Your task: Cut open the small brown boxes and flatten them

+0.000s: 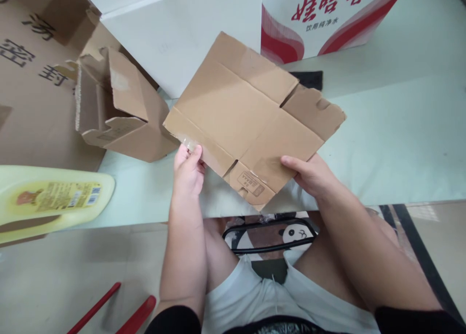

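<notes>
Head view, left hand (189, 170), nearly closed, pinches carton (240, 115) at eight o'clock, right hand (313, 176), partly curled, clasps it at four, box (131, 92) at nine.

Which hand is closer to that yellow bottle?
Left. The left hand is to the right of the bottle, pinching the flattened cardboard; the right hand holds its other side, farther right.

flattened carton (233, 113) | brown cardboard, creased | flaps spread | slanted above pale-green table (386, 154)
</notes>
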`<state>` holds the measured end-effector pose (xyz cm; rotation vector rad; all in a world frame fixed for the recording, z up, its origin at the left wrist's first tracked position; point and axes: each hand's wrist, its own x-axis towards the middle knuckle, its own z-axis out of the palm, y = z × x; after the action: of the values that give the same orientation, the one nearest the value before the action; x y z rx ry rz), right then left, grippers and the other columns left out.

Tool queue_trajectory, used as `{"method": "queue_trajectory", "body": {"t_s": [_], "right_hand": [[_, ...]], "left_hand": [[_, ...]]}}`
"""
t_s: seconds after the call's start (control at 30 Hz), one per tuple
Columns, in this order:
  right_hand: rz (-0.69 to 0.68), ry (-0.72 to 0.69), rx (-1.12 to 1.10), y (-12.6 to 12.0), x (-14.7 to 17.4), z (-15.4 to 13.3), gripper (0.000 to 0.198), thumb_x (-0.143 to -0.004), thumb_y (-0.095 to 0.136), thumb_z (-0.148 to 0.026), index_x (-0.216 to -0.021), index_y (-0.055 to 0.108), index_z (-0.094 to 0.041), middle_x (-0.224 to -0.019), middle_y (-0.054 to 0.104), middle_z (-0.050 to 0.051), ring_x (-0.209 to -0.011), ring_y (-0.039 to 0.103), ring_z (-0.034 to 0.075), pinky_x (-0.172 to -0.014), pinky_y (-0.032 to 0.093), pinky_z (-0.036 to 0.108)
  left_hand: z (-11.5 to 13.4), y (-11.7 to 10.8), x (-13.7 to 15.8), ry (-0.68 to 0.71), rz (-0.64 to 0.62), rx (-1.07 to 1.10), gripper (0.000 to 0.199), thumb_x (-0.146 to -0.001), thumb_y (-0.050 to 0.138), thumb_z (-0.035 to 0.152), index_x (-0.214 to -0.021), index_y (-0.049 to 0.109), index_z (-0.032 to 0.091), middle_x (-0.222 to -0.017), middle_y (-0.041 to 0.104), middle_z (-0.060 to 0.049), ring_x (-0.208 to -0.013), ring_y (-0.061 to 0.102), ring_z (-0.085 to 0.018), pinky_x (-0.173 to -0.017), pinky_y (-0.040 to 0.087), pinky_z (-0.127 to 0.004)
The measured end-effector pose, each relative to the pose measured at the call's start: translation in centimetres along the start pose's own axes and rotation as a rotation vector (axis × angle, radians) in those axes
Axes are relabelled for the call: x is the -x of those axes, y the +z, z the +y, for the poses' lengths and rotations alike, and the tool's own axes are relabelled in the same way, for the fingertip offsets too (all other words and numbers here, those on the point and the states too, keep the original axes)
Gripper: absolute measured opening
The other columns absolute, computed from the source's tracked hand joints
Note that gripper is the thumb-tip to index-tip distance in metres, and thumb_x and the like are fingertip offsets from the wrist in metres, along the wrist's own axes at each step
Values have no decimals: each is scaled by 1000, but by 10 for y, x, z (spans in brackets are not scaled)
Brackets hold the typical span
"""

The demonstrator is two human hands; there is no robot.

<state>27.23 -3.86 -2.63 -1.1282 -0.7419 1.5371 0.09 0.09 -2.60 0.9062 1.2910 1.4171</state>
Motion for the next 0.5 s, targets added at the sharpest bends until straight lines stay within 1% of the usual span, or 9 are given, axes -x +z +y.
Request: {"method": "queue_trajectory", "body": {"t_s": [0.07,0.13,0.2,0.27,0.33,0.37,0.4,0.43,0.5], "right_hand": [[26,33,-3,0,0,0,78,-58,95,-46,-129,64,-31,-123,78,5,-129,68,32,-116,53,51],[98,16,-38,-1,-2,-3,76,-55,94,-46,-124,67,-29,-115,79,6,-121,71,33,-110,57,53],[171,-60,-76,-4,-6,-7,72,-54,93,-46,-118,68,-27,-110,79,5,-116,72,33,-106,60,52],[211,-141,-100,-7,-9,-9,65,-56,91,-45,-115,68,-27,-108,79,4,-117,72,31,-106,60,50],[215,-195,-104,-9,-11,-10,59,-60,89,-46,-112,68,-28,-108,77,4,-118,71,31,-105,60,49],[209,-213,-103,-9,-11,-10,57,-62,87,-47,-111,68,-27,-108,77,5,-119,70,31,-104,61,49],[199,-225,-102,-9,-12,-10,55,-63,87,-48,-110,68,-27,-108,76,6,-120,70,32,-102,61,50],[188,-231,-102,-9,-12,-10,55,-63,86,-49,-109,67,-27,-107,76,6,-121,70,33,-101,62,50],[180,-239,-114,-7,-12,-10,56,-62,86,-50,-109,67,-26,-107,76,7,-121,70,34,-99,62,50]], "left_hand": [[-3,2,4,12,34,-49,51,-72,89,54,-107,67,23,-109,78,-8,-109,76,-27,-92,62,-37],[-5,4,11,-18,38,-174,46,-80,80,61,-97,69,21,-91,78,-7,-89,78,-23,-79,62,-33],[-1,7,21,-136,-82,-324,54,-88,65,72,-81,69,18,-66,72,-6,-62,71,-20,-61,57,-29],[8,15,34,-313,-352,-402,66,-92,51,78,-70,66,17,-53,65,-6,-46,62,-17,-50,49,-28],[20,29,53,-447,-709,-409,63,-93,51,75,-73,66,17,-56,68,-7,-49,63,-16,-54,51,-27],[25,39,64,-477,-920,-423,59,-92,54,72,-77,68,17,-63,73,-8,-56,68,-18,-59,54,-27],[28,50,76,-472,-1104,-459,52,-92,57,67,-87,71,17,-76,78,-9,-68,74,-20,-66,58,-29],[30,61,89,-446,-1349,-525,45,-92,61,60,-100,74,18,-92,82,-10,-85,78,-23,-77,60,-32],[29,85,113,-375,-1740,-602,51,-91,63,59,-125,72,22,-113,81,-9,-108,77,-30,-96,58,-42]]}}
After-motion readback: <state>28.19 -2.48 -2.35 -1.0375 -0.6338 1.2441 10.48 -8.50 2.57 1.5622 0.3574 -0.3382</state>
